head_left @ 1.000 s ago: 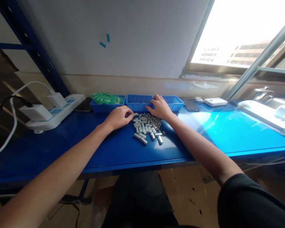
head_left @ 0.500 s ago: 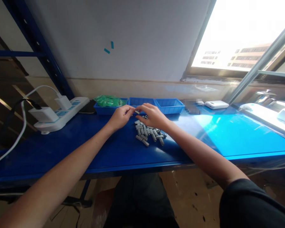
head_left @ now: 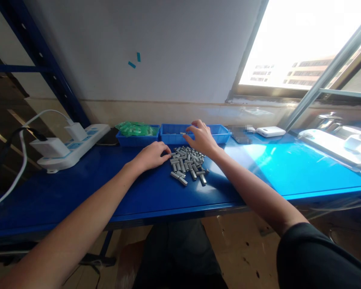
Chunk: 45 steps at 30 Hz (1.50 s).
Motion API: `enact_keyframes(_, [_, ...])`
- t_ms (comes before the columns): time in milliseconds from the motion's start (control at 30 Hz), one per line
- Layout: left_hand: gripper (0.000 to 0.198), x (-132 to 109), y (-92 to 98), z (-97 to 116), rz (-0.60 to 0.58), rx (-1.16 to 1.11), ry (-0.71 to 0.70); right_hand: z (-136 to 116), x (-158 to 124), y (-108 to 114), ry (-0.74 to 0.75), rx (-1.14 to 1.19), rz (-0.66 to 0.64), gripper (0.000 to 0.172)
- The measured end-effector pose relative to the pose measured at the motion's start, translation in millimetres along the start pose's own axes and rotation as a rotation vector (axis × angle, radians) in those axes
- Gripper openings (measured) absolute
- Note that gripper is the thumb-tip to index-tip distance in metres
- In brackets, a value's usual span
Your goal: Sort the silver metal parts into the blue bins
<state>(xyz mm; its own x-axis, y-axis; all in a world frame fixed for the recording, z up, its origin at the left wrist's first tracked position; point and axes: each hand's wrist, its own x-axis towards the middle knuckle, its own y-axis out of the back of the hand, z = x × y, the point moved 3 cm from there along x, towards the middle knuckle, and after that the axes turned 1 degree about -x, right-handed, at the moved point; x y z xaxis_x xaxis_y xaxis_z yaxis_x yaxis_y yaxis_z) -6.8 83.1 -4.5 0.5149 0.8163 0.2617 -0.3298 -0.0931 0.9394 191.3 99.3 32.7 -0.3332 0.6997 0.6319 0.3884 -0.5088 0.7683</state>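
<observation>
A loose pile of short grey metal standoffs lies on the blue table. At the pile's left edge, my left hand has thumb and fingers closed together on the end of one piece. My right hand is raised above the far side of the pile, over the front of the blue bins. A small light-coloured piece, apparently a standoff, shows between its thumb and forefinger tips. Behind that hand is the middle blue bin, with the right blue bin partly covered.
Green plastic packets fill the left blue bin. A white power strip with plugged-in adapters stands at the left. Toward the right are a white box-like device and another power strip. The wall rises behind the bins.
My hands have parted. The right hand has moved up and right to the bins with a small piece, while the left has come down to the pile's edge. The view has shifted slightly.
</observation>
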Motion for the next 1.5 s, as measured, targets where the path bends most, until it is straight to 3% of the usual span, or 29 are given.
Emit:
enact_keyframes(100, [0.030, 2, 3.2, -1, 0.080, -0.047, 0.048, -15, -6, -8, 0.116, 0.061, -0.096, 0.030])
enact_keyframes(233, [0.042, 1, 14.5, 1, 0.173, -0.310, 0.104, -42, -12, -5, 0.314, 0.135, -0.160, 0.025])
enact_keyframes(367, [0.052, -1, 16.5, 6, 0.164, -0.491, 0.073, -46, -8, 5, 0.345, 0.122, -0.108, 0.026])
enact_keyframes(433, [0.048, -1, 14.1, 8, 0.140, -0.449, 0.025, -35, -3, 10, 0.255, 0.064, -0.016, 0.030])
enact_keyframes(533, [0.036, -1, 9.1, 10, 0.012, -0.224, -0.111, -8, 3, 7, 0.047, -0.062, 0.057, 0.032])
enact_keyframes(600, [0.034, -3, 7.6, 10, -0.087, -0.071, -0.144, 9, 3, -2, -0.040, -0.133, 0.001, 0.032])
enact_keyframes(700, [0.033, -6, 11.4, 7, -0.109, 0.078, -0.084, 20, -1, -11, -0.090, -0.151, -0.080, 0.039])
enact_keyframes(833, [0.034, -7, 13.6, 7, -0.080, 0.122, -0.010, 1, -5, -7, 0.014, -0.038, -0.091, 0.035])
enact_keyframes(967, [0.032, -6, 8.2, 9, -0.054, 0.119, 0.036, -33, -11, -9, 0.293, 0.091, -0.290, 0.023])
enact_keyframes(1033, [0.030, -5, 5.6, 10, -0.039, 0.128, 0.069, -42, -14, -14, 0.364, 0.107, -0.380, 0.021])
enact_keyframes(1167, [0.025, -3, 2.1, 9, -0.030, 0.129, 0.117, -44, -14, -26, 0.351, 0.160, -0.452, 0.023])
enact_keyframes(1500, [0.024, -2, -0.3, 2, 0.010, 0.060, 0.091, -42, -13, -41, 0.224, 0.249, -0.393, 0.016])
